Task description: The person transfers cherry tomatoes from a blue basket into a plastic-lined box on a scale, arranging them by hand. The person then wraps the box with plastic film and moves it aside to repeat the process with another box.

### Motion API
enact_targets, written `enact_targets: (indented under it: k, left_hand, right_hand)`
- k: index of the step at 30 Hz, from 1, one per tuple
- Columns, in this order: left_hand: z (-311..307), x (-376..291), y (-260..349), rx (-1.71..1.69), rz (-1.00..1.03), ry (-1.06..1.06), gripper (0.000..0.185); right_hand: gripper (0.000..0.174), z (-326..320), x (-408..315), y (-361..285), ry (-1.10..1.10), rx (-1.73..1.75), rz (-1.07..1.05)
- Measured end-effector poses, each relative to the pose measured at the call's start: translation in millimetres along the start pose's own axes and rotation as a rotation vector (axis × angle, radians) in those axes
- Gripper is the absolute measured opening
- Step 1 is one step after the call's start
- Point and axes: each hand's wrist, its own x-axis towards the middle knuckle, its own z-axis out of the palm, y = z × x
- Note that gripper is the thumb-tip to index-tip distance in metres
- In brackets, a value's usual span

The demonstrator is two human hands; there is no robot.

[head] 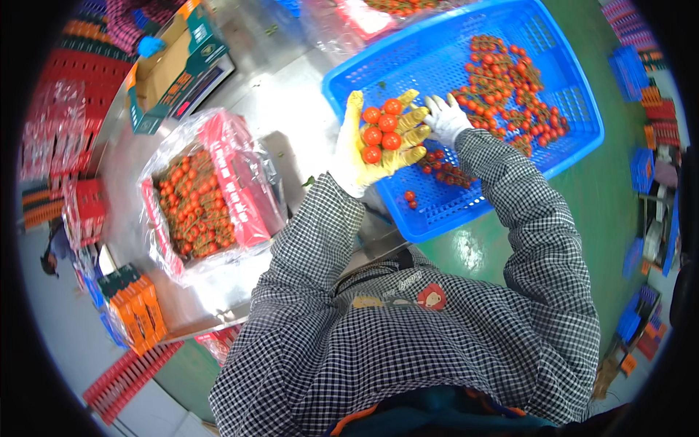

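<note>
A truss of several cherry tomatoes point(388, 123) rests on the palm of my left hand point(382, 143), which wears a yellow-coated glove and is turned palm up over the near left rim of a blue plastic crate point(404, 225). Just right of its fingertips is my right hand point(446, 117), in a white glove, fingers spread and pointing left; nothing shows in it, though its palm side is hidden. Tomato trusses point(499, 87) cover the crate's right part, and a smaller bunch point(448, 172) lies below my right hand. On the left, a red carton point(237, 180) lined with clear plastic holds many vine tomatoes point(196, 205).
Both cartons and the crate's left side are on a metal table point(295, 90). An open green and orange carton point(172, 71) stands at the far left, near a co-worker's blue-gloved hand point(150, 47). Orange cartons point(139, 314) stand by the table's near left corner.
</note>
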Motion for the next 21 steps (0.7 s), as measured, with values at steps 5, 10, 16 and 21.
enact_targets:
  k: [5, 10, 16, 21]
  left_hand:
    - [19, -54, 0, 0.052, 0.101, 0.012, 0.085]
    - [36, -142, -3, 0.324, 0.243, 0.198, 0.075]
    - [65, -308, 24, 1.299, 0.49, 0.6, 0.044]
    - [54, -375, 109, 2.262, 0.725, 1.251, 0.043]
  right_hand:
    - [0.067, 16, 23, 2, -0.041, 0.211, 0.1]
    - [0.043, -49, 2, -24, 0.155, 2.119, 0.599]
    - [0.065, -175, -18, -132, -0.165, 2.457, 0.004]
    - [0.066, -249, 21, -228, -0.171, 2.242, -0.202]
